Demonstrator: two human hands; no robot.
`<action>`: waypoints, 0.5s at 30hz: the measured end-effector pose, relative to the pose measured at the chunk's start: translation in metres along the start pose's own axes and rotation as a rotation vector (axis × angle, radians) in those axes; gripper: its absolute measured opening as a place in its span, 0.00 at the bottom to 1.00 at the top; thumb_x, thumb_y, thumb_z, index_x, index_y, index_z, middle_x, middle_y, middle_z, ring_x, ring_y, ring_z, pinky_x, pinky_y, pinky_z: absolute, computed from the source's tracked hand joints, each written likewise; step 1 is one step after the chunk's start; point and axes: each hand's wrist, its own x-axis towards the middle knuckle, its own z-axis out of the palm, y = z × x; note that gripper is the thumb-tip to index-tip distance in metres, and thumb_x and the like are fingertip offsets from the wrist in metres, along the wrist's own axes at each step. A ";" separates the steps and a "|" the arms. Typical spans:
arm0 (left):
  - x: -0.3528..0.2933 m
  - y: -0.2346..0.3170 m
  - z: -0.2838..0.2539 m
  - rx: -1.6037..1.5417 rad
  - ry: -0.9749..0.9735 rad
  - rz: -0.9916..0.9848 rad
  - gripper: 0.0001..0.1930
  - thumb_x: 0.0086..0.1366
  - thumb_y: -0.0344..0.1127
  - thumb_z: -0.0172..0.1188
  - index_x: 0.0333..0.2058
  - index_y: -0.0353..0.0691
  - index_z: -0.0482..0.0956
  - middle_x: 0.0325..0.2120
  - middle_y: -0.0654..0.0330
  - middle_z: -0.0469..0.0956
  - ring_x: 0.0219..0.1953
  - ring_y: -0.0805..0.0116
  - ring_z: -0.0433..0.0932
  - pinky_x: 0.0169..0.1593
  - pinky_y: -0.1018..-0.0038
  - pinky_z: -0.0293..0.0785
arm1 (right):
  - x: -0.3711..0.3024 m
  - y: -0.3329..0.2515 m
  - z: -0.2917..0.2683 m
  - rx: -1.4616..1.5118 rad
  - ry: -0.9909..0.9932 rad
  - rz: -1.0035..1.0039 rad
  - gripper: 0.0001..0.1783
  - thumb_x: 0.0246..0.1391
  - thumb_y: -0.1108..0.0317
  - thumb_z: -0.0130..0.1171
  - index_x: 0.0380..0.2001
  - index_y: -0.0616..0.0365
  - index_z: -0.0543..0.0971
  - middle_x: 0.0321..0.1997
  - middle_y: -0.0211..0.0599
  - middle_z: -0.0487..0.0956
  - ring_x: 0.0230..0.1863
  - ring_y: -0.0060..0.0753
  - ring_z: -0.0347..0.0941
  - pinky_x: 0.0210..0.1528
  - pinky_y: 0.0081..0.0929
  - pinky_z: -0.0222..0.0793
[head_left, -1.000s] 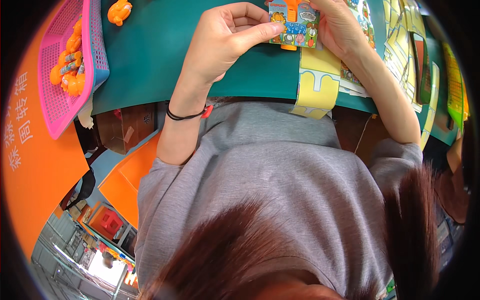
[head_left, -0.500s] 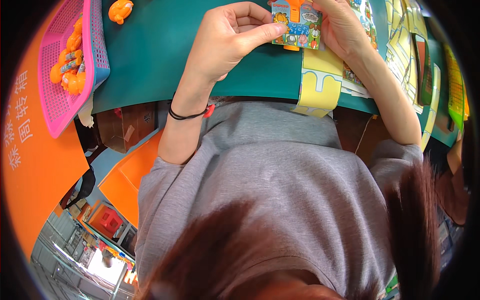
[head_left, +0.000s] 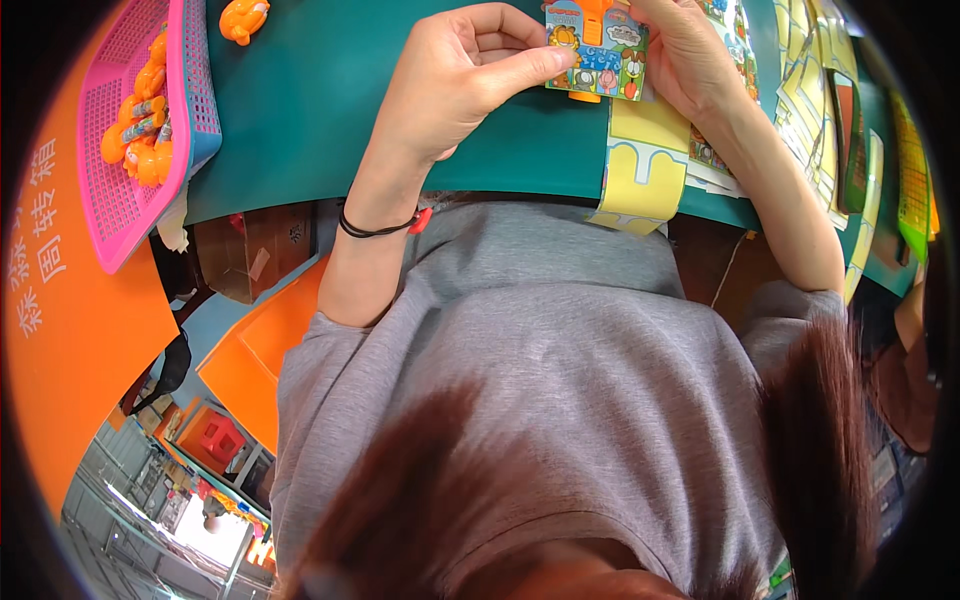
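Between my two hands, at the top edge of the view, is a small square card (head_left: pixel 610 78) printed with colourful cartoon figures. An orange plastic piece (head_left: pixel 594 27) lies against it, and its lower end sticks out below the card. My left hand (head_left: pixel 465 75) pinches the card's left edge between thumb and fingers. At the upper right corner my right hand (head_left: pixel 690 60) grips the card, its fingertips partly cut off by the frame. Just beneath hangs a yellow backing strip (head_left: pixel 645 185) with outlined shapes, draped over the table's front edge.
A pink mesh basket (head_left: pixel 122 200) holding several orange toy figures (head_left: pixel 148 165) stands at the left. One more orange figure (head_left: pixel 243 20) lies on the green table (head_left: pixel 300 120). Yellow-and-white sheets (head_left: pixel 805 110) are piled at the right. An orange crate (head_left: pixel 90 310) is beside the basket.
Almost nothing differs. The card and both hands keep the same hold, with only a very slight shift of the view.
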 end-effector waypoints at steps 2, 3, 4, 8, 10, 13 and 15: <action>0.000 0.000 0.000 0.000 0.002 0.003 0.04 0.62 0.23 0.64 0.32 0.30 0.77 0.31 0.59 0.81 0.34 0.76 0.81 0.39 0.84 0.76 | 0.000 0.000 0.001 -0.006 0.018 0.010 0.22 0.59 0.62 0.63 0.54 0.58 0.74 0.45 0.34 0.80 0.43 0.27 0.79 0.45 0.24 0.78; 0.000 0.000 0.001 0.000 0.002 0.007 0.04 0.62 0.23 0.64 0.31 0.30 0.77 0.32 0.59 0.81 0.34 0.76 0.81 0.40 0.84 0.77 | 0.000 0.000 0.000 -0.002 0.015 0.000 0.22 0.59 0.62 0.63 0.54 0.58 0.74 0.45 0.34 0.80 0.44 0.27 0.79 0.45 0.24 0.78; 0.005 -0.007 -0.002 0.000 0.001 0.008 0.04 0.62 0.23 0.64 0.31 0.30 0.77 0.32 0.59 0.81 0.34 0.76 0.81 0.40 0.84 0.77 | 0.000 0.000 0.000 0.002 0.013 -0.010 0.23 0.59 0.62 0.63 0.54 0.58 0.74 0.45 0.34 0.80 0.44 0.26 0.79 0.45 0.24 0.78; 0.008 -0.014 -0.007 0.166 -0.174 0.406 0.12 0.58 0.26 0.68 0.39 0.29 0.76 0.32 0.56 0.81 0.35 0.75 0.81 0.41 0.82 0.78 | 0.002 0.000 0.001 -0.001 0.019 -0.014 0.22 0.59 0.62 0.64 0.54 0.58 0.74 0.45 0.34 0.80 0.44 0.26 0.78 0.45 0.23 0.77; 0.001 -0.009 0.001 0.322 0.033 0.172 0.12 0.58 0.29 0.70 0.37 0.30 0.78 0.34 0.56 0.82 0.36 0.74 0.82 0.42 0.81 0.78 | 0.002 0.001 -0.002 -0.050 -0.006 -0.036 0.22 0.59 0.62 0.64 0.54 0.58 0.74 0.46 0.34 0.80 0.45 0.26 0.78 0.47 0.23 0.76; 0.000 -0.009 0.014 0.360 0.121 0.189 0.14 0.55 0.28 0.72 0.36 0.29 0.78 0.33 0.55 0.82 0.36 0.74 0.82 0.40 0.82 0.79 | 0.004 0.004 -0.005 -0.032 -0.010 -0.076 0.22 0.59 0.62 0.63 0.54 0.58 0.74 0.46 0.33 0.80 0.46 0.26 0.77 0.48 0.24 0.75; 0.001 -0.015 0.016 0.337 0.219 0.308 0.17 0.51 0.32 0.76 0.31 0.27 0.78 0.28 0.52 0.84 0.31 0.71 0.84 0.36 0.79 0.81 | 0.003 0.004 -0.004 -0.032 -0.013 -0.093 0.22 0.60 0.63 0.63 0.55 0.58 0.74 0.46 0.33 0.79 0.47 0.27 0.77 0.48 0.24 0.75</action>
